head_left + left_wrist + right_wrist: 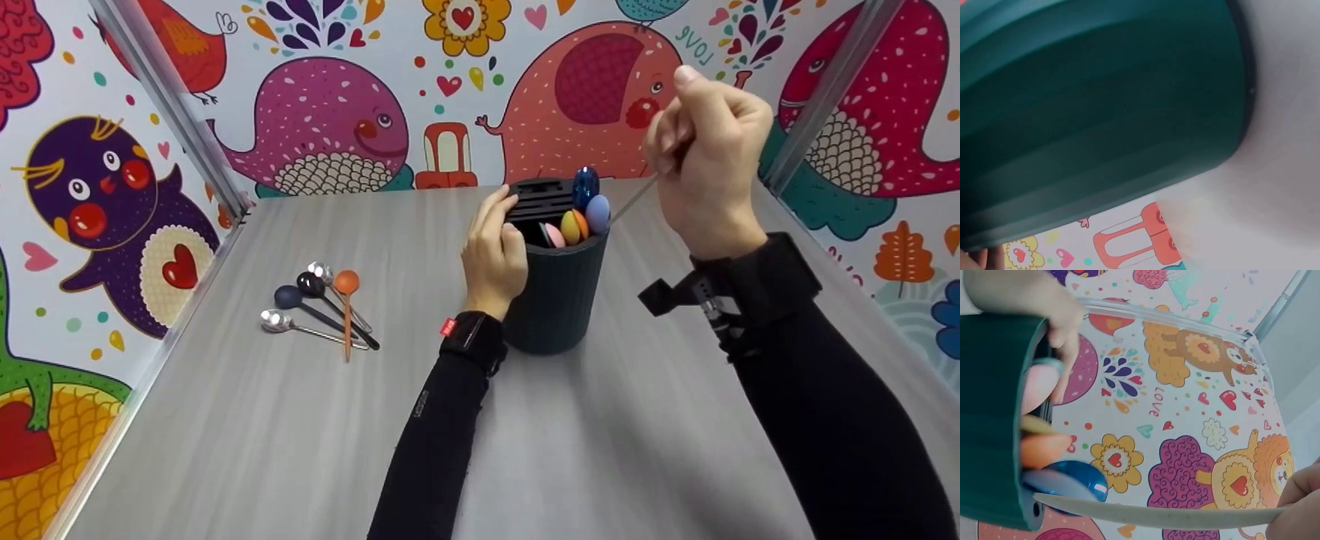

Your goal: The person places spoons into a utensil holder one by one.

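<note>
one thin pale stick (1157,516), slanting between hand and holder; near end pinched in the curled fingers of the right hand (709,150), far end at the holder's rim beside a small hole. cannot tell whether it has entered.

holder (555,300): dark green, upright on the table (300,450). left hand (495,259) grips its rim, fingers bent over by the slotted black insert (536,201).

progress, judged: glossy blue, lilac, yellow, orange and pink heads stand in the holder, so those look stowed. the stick seems mid-transfer; loading or unloading not certain. farther left, five spoons (346,282) lie loosely crossed: two silver, one navy, one black, one orange. if loading, these probably remain.
</note>
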### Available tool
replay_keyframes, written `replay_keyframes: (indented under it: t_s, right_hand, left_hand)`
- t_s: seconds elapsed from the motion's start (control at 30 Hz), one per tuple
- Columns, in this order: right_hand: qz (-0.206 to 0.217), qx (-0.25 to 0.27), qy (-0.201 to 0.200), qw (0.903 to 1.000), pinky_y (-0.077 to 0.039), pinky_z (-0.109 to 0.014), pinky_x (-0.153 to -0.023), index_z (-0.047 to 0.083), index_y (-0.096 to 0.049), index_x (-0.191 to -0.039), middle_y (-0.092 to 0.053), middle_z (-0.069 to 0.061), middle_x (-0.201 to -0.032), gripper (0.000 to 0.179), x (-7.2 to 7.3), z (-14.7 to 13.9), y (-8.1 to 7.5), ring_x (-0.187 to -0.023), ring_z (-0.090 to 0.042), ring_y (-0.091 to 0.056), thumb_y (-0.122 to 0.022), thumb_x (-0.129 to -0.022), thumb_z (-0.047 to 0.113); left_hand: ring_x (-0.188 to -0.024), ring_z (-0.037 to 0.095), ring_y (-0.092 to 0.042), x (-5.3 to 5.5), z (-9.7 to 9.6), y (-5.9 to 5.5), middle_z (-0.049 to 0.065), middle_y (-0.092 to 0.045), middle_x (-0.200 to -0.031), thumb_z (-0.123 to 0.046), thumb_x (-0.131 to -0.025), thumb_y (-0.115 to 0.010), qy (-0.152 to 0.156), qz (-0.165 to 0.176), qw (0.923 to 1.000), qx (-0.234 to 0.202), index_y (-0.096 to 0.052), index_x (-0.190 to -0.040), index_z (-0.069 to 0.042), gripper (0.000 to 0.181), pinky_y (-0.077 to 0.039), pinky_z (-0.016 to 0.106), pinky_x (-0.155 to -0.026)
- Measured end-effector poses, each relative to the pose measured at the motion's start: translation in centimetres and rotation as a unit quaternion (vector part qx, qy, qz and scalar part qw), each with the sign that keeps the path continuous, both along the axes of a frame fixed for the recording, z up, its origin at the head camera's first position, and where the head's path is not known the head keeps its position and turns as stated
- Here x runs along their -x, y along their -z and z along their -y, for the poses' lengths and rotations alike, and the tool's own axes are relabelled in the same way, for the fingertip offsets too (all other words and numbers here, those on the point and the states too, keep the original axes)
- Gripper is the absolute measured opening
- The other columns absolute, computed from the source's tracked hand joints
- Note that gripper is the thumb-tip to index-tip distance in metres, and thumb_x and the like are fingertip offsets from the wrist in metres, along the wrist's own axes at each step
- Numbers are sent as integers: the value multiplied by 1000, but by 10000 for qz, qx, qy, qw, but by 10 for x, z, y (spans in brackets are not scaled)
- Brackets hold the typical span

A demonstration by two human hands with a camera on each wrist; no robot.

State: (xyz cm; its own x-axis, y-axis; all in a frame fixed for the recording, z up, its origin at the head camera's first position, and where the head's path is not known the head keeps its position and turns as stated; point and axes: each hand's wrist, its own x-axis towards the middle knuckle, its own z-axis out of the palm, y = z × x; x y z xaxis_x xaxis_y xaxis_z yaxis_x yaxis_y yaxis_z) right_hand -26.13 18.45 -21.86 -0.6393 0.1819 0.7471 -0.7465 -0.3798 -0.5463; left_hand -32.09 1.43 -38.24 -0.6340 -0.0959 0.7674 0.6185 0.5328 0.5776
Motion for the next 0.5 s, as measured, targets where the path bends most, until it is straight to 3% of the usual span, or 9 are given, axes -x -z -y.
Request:
replay_keyframes:
  t_s: [0.17, 0.33, 0.5]
  right_hand:
    - [39, -69, 231, 9997, -20, -29, -37, 5, -40, -47, -40, -5, -44, 45, 10, 10, 6, -35, -19, -28, -53, -89, 6]
    - [469, -172, 382, 9980, -22, -30, -34, 7, -44, -45, -41, -2, -42, 46, 23, 16, 28, -34, -19, -30, -59, -88, 10]
    - [668, -584, 680, 9937, -22, -29, -33, 5, -45, -46, -45, -4, -42, 47, 33, 16, 51, -34, -20, -32, -61, -89, 16]
  left_hand:
    - [-125, 16, -54, 0, 1, -1, 7, -58, -134, -22, -86, -30, -4, -19, 10000, 4, -63, -120, -6, 51, -46, 33, -101]
    - [-125, 15, -54, -1, 1, 0, 4, -58, -134, -22, -85, -29, -36, 43, 10000, -1, -64, -120, -7, 51, -46, 33, -100]
    - [-125, 15, -54, 0, -1, 1, 4, -58, -133, -23, -86, -29, -42, 6, 10000, -2, -64, -119, -7, 51, -48, 34, -98]
